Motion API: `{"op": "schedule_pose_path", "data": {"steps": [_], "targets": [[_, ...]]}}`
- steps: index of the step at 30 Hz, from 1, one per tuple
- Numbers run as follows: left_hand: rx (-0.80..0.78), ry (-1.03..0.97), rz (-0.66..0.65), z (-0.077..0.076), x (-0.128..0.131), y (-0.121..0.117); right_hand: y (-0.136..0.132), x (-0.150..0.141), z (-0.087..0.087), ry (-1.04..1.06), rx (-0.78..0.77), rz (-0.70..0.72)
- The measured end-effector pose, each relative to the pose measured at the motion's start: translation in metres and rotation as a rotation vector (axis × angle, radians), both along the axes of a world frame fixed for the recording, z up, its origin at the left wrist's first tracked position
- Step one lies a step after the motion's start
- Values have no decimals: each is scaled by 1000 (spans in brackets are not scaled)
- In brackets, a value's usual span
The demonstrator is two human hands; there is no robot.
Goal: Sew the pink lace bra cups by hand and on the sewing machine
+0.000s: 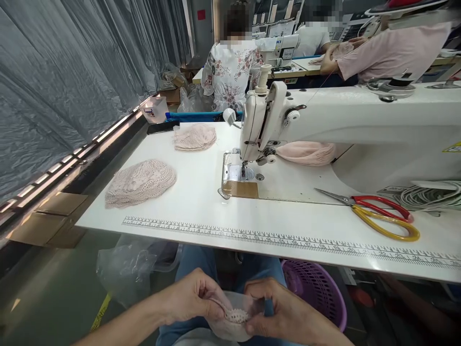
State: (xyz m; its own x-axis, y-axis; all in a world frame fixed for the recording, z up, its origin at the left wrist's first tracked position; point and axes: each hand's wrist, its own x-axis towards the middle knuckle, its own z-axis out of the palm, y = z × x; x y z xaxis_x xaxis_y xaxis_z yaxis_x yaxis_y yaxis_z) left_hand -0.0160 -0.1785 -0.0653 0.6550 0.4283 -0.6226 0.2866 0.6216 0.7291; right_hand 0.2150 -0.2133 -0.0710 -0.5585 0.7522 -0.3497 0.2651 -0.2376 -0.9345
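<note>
Low in front of the table edge, above my lap, both hands hold a sheer pale pink fabric piece with a whitish lace strip at its middle. My left hand pinches its left side between thumb and fingers. On the opposite side, my right hand grips the cloth with thumb and curled fingers; a blue band shows at one finger. The sewing machine stands on the table beyond, its needle over the metal plate. To its left lie two stacks of lace pieces, a near stack and a far stack.
Scissors with red and yellow handles lie right on the white table, behind a printed ruler. Pink fabric lies under the machine arm. A purple basket stands below. Other people sit at machines beyond.
</note>
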Motion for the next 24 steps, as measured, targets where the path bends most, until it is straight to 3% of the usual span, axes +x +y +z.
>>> {"op": "schedule_pose_path", "data": {"steps": [12, 24], "targets": [[6, 22, 32, -5, -8, -5, -1, 14, -5, -65, -40, 60], [7, 48, -26, 2, -13, -3, 0, 11, -7, -16, -35, 34]]}}
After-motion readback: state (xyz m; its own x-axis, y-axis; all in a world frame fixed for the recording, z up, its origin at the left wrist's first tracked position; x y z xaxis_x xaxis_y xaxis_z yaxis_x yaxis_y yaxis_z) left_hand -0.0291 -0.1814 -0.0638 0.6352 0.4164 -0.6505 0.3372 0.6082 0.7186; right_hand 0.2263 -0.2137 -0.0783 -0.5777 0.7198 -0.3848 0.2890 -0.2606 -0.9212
